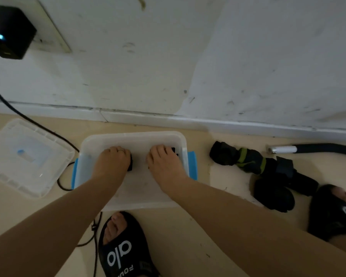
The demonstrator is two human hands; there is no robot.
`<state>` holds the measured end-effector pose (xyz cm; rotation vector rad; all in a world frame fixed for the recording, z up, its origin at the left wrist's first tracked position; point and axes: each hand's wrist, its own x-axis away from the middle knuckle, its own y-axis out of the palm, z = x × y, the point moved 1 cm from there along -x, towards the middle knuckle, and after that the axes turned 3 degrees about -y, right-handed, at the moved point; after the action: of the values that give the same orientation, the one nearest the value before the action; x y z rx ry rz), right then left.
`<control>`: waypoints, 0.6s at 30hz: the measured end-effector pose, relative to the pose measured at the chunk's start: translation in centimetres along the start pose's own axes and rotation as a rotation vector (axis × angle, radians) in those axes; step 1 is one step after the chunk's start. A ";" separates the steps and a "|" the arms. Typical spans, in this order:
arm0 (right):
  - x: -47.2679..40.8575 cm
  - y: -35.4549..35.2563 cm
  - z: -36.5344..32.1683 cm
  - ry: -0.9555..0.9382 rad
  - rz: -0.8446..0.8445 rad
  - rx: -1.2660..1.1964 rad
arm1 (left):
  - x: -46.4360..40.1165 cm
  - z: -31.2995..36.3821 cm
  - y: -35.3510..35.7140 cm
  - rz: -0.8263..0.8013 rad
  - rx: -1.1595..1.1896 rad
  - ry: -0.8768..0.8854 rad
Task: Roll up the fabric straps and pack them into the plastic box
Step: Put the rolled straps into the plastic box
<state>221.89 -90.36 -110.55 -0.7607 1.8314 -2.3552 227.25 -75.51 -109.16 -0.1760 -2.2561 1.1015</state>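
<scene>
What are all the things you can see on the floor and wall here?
Plastic box: one, clear with blue side handles, on the floor by the wall.
Rolled straps in box: at least two, black, under the hands, mostly hidden.
Lid: one, clear, on the floor left of the box.
Loose straps: a pile, black with some yellow-green, on the floor right of the box.
Charger: one, black, plugged in the wall, top left.
Cable: black, running down to the floor.
Hose: black with a white end, far right.
Slippers: two, black, on the feet.
Left hand: in the box, on a roll.
Right hand: in the box, on a roll.
</scene>
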 end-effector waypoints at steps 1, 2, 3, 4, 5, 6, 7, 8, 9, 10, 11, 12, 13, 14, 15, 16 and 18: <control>0.6 -0.4 0.6 0.021 0.075 -0.100 | 0.1 0.3 -1.0 0.013 -0.005 0.023; 1.2 -0.9 1.4 0.039 0.146 -0.209 | 0.3 0.7 -2.3 0.032 -0.008 0.048; 2.0 -1.4 2.5 0.055 0.202 -0.302 | 0.4 1.1 -3.6 0.052 -0.008 0.076; 2.9 -1.9 3.9 0.085 0.253 -0.374 | 0.5 1.5 -5.3 0.077 -0.003 0.100; 4.1 -2.3 5.4 0.132 0.320 -0.433 | 0.6 2.0 -7.1 0.121 -0.001 0.120; 5.3 -2.6 7.0 0.199 0.410 -0.479 | 0.6 2.5 -9.1 0.184 -0.001 0.130; 6.6 -2.5 8.6 0.283 0.516 -0.516 | 0.5 3.2 -11.0 0.249 0.007 0.138; 8.1 -2.0 10.2 0.375 0.587 -0.556 | 0.4 3.9 -12.8 0.296 0.023 0.154; 9.6 -1.4 11.8 0.466 0.569 -0.594 | 0.1 5.0 -14.4 0.329 0.050 0.188; 11.2 -0.6 13.3 0.536 0.494 -0.624 | 0.0 6.3 -15.9 0.354 0.089 0.225; 12.8 0.6 14.7 0.586 0.405 -0.639 | -0.3 7.9 -17.2 0.375 0.139 0.259; 14.4 1.8 16.0 0.619 0.334 -0.640 | -0.6 9.6 -18.1 0.380 0.198 0.285; 15.8 3.0 17.0 0.633 0.260 -0.636 | -1.1 11.2 -18.7 0.357 0.263 0.298; 17.1 4.2 17.9 0.629 0.184 -0.628 | -1.7 12.9 -19.0 0.312 0.322 0.301; 18.0 5.3 18.5 0.609 0.113 -0.612 | -2.4 14.6 -19.0 0.266 0.368 0.308; 18.6 6.4 19.1 0.577 0.051 -0.597 | -3.1 16.0 -18.8 0.226 0.402 0.317; 18.7 8.3 20.0 0.520 -0.029 -0.567 | -4.4 18.3 -18.0 0.153 0.425 0.340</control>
<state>211.80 -117.03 -108.40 -0.1882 2.7767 -2.1984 222.77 -101.04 -106.18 -0.3353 -1.6921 1.4801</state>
